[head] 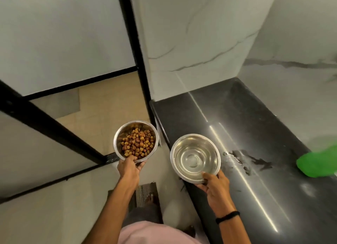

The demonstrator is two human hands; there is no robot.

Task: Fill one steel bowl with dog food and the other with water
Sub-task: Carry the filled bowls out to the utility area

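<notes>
A wet black counter [264, 127] carries a green bag [317, 164].

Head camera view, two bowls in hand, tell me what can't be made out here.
- Green object: blurred and cut off by the right edge; what it is stays unclear.
- Right-hand steel bowl: looks to hold clear water, but reflections hide the level.
- Undersides of both bowls: hidden by the bowls themselves and by the left hand and right hand.
- Metal thing on the floor: partly hidden by the left forearm.

Brown kibble [137, 142]; black counter [255, 127].
</notes>
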